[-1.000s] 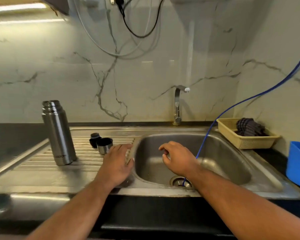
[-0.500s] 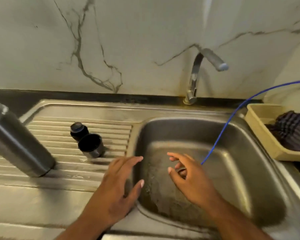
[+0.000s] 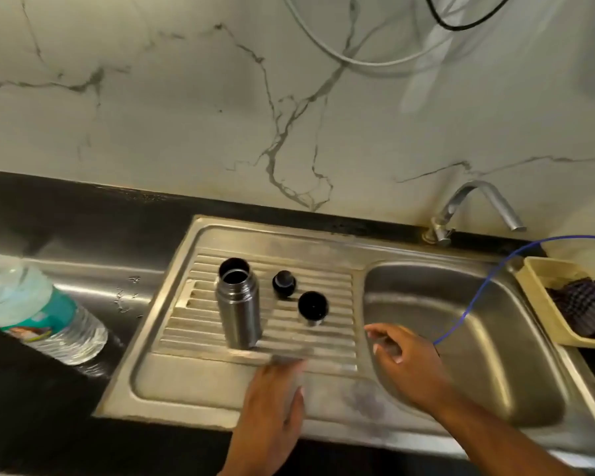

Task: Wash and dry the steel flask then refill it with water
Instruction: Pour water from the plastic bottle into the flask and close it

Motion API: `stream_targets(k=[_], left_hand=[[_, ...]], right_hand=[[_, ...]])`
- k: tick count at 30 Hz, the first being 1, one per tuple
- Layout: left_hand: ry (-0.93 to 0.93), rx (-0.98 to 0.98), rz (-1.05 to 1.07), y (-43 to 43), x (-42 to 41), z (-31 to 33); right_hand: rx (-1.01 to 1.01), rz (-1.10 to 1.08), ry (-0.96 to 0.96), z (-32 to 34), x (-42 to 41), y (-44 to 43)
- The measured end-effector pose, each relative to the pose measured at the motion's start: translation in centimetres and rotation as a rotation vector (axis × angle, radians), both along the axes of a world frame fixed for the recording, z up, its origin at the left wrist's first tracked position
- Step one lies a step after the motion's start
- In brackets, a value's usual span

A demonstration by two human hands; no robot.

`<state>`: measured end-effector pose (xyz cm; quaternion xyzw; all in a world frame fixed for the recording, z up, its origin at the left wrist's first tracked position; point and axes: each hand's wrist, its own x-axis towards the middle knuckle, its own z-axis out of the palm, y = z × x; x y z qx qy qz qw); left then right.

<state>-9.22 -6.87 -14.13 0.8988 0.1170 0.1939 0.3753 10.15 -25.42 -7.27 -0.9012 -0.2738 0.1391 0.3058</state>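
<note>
Left hand: palm down, fingers extended forward. Right hand, just beside it: fingers loosely curled, empty.

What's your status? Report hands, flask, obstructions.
Left hand over drainboard, right hand at basin rim, both empty. Steel flask upright, uncapped. Cup and stopper beside it, path clear.

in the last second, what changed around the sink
Both hands shifted left: the left hand from the basin edge to the drainboard front, nearer the steel flask; the right hand from mid-basin to its left rim. Neither took hold of anything. Flask, black stopper and cup lid stayed on the drainboard.
</note>
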Motion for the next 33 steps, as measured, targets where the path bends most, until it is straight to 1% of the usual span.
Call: stream_targets(k=[2, 6, 11, 15, 17, 20, 23, 24, 26, 27, 28, 30, 32, 33], left_hand=[[0.067, -0.017, 0.048, 2.7, -2.4, 0.1], [0.104, -0.077, 0.163, 6.6, -4.5, -0.1], [0.162, -0.114, 0.235, 8.9, -4.7, 0.5], [0.230, -0.129, 0.261, 10.2, -4.3, 0.8], [0.269, -0.206, 0.350, 11.2, -4.2, 1.0], [0.266, -0.316, 0.566, 12.5, -4.5, 2.1], [0.207, -0.328, 0.837, 13.9, -5.7, 4.1], [0.156, -0.318, 0.943, 14.4, -6.4, 4.7], [-0.024, -0.230, 1.111, 15.6, -7.9, 5.7], [-0.128, -0.160, 1.154, 16.3, -8.5, 6.6], [-0.242, -0.097, 1.158, 17.2, -9.2, 7.5], [-0.442, 0.036, 1.099, 19.9, -10.3, 10.0], [-0.523, 0.127, 1.021, 22.6, -11.2, 12.8], [-0.516, 0.148, 0.982, 23.8, -11.6, 14.1]], right_hand=[[0.021, 0.024, 0.049, 1.4, -2.2, 2.2], [0.067, 0.071, 0.109, 2.7, -4.5, 5.6], [0.112, 0.051, 0.140, 4.8, -5.6, 8.3], [0.133, 0.075, 0.224, 5.5, -6.4, 9.4], [0.116, 0.140, 0.269, 5.0, -6.7, 9.8], [0.087, 0.266, 0.325, 4.0, -7.1, 10.8], [0.058, 0.409, 0.374, 3.0, -7.1, 13.2], [0.060, 0.450, 0.401, 2.8, -7.0, 14.2], [0.077, 0.506, 0.465, 2.4, -7.2, 15.9], [0.090, 0.524, 0.495, 2.1, -7.4, 16.7], [0.098, 0.540, 0.512, 2.0, -7.6, 17.4], [0.122, 0.599, 0.537, 1.7, -8.2, 18.7], [0.147, 0.662, 0.539, 1.8, -9.1, 19.7], [0.160, 0.675, 0.536, 2.1, -9.5, 20.1]])
